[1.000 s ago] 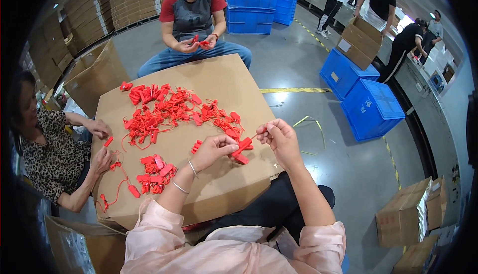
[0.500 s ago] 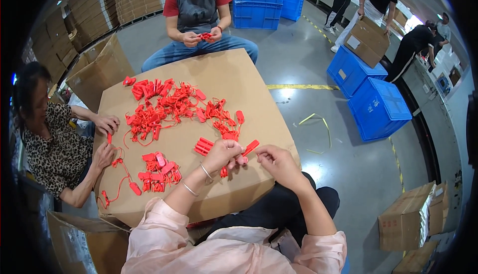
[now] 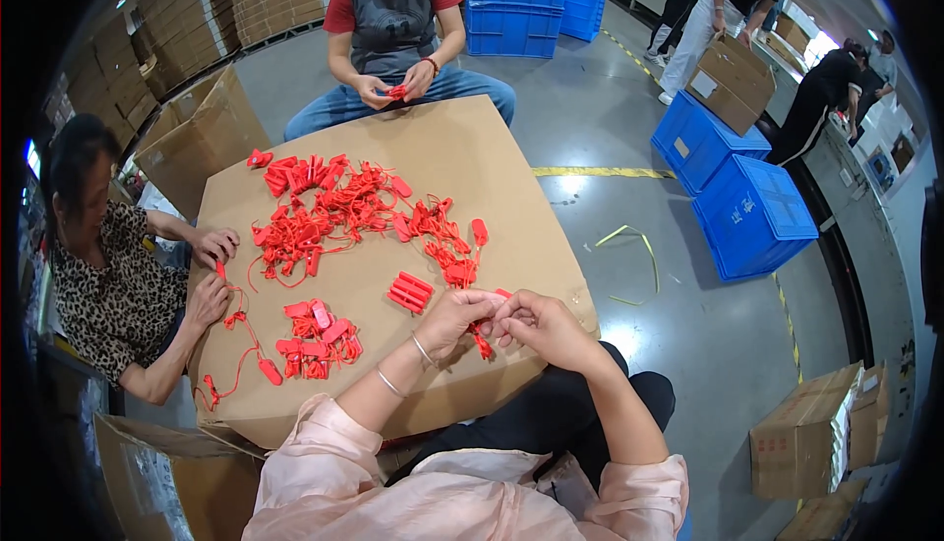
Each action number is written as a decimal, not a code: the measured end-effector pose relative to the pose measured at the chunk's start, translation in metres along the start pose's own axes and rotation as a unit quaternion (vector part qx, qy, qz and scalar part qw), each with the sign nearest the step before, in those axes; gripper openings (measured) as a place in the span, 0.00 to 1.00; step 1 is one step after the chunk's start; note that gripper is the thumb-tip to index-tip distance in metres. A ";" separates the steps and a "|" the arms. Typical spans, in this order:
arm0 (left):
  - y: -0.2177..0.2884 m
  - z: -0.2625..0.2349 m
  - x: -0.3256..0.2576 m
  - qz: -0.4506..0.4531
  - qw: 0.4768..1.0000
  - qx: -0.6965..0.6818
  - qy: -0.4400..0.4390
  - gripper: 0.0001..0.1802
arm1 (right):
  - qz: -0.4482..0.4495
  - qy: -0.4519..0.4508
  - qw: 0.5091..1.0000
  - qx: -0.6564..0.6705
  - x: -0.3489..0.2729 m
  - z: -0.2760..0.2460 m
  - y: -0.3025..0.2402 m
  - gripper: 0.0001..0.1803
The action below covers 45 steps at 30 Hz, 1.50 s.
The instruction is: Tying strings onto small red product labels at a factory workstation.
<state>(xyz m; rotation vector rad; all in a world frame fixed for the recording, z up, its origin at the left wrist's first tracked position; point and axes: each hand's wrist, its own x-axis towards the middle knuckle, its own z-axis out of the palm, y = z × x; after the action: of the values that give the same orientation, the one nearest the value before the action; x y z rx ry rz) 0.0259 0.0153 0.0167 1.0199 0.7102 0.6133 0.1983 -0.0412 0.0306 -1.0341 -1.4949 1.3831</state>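
My left hand [image 3: 458,319] is closed in a pinch on a red plastic piece with a red cord [image 3: 482,346], whose looped strands hang below the fingers. My right hand [image 3: 543,329] meets it at the fingertips, also pinched on the same piece; the fingers hide most of it, and only a red end shows above them. Just beyond my left hand, several red plastic bars [image 3: 410,291] lie side by side on the cardboard tabletop [image 3: 511,216]. A large tangled heap of red corded pieces [image 3: 334,202] spreads across the far part, and a smaller pile [image 3: 317,339] lies to the left.
A co-worker at the left [image 3: 118,275] handles a red corded piece, and another across the table [image 3: 393,30] holds a red piece. Blue crates [image 3: 752,211] stand on the floor to the right, with open cartons [image 3: 806,433] nearer. Others work at the far right.
My right hand has moved left to meet my left hand, and the red piece between them is now mostly covered. The hanging cord has shifted right, leaving the bars more exposed.
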 end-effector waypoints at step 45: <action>-0.049 -0.026 -0.060 0.138 0.951 0.152 0.231 0.06 | -0.327 0.258 0.801 -0.430 0.008 0.079 0.050 0.09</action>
<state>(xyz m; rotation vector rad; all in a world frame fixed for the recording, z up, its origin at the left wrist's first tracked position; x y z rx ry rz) -0.0260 -0.0347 -0.0224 1.2888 1.1081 1.0300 0.1219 -0.0555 -0.0224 -1.1076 -1.7996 -0.1400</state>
